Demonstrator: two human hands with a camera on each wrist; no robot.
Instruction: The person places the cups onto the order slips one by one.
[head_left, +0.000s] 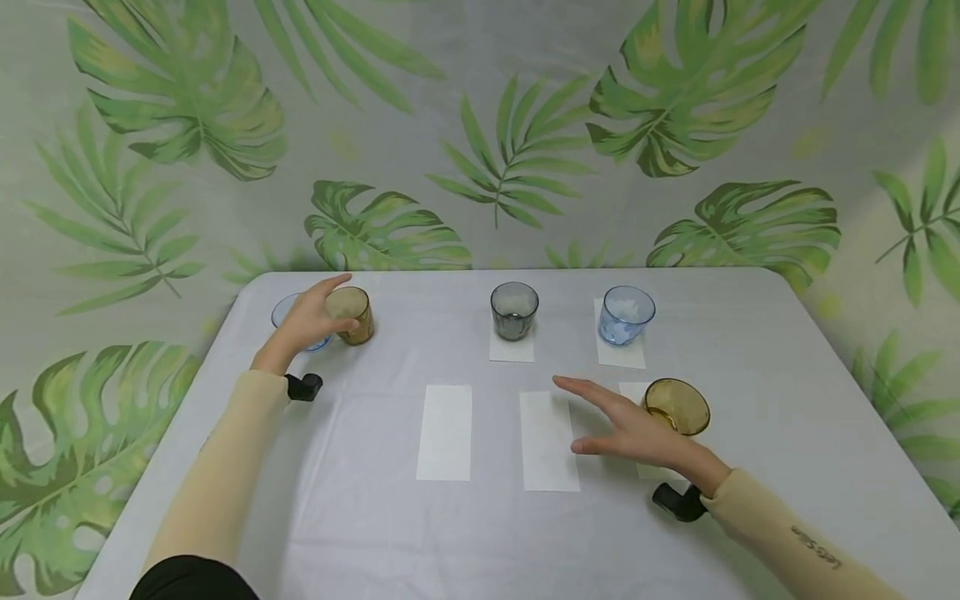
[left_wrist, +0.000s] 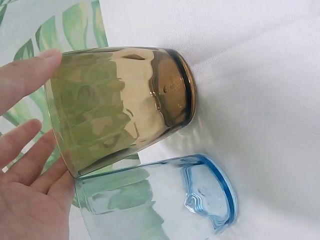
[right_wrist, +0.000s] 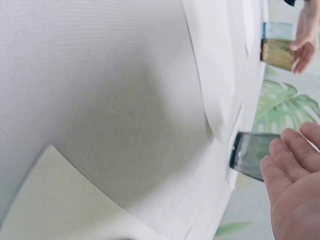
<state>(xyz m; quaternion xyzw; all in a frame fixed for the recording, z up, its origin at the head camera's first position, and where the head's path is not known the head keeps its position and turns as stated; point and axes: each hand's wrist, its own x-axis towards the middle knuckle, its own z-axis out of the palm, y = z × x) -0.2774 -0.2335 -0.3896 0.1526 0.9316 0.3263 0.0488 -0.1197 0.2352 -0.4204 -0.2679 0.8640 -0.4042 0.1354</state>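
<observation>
My left hand is at the far left, spread at an amber glass with the thumb and fingers apart. In the left wrist view the thumb tip lies right at the glass's rim, the other fingers loosely bent near the rim's opposite side. A blue glass stands close beside the amber one, partly hidden by the hand in the head view. My right hand hovers over the right side, fingers extended and nothing between them. Behind it a second amber glass stands on a white card, partly covered by the hand.
A grey glass and another blue glass stand on white cards at the back. Two bare white cards, a left one and a right one, lie mid-table. Leaf-patterned cloth hangs behind the white table.
</observation>
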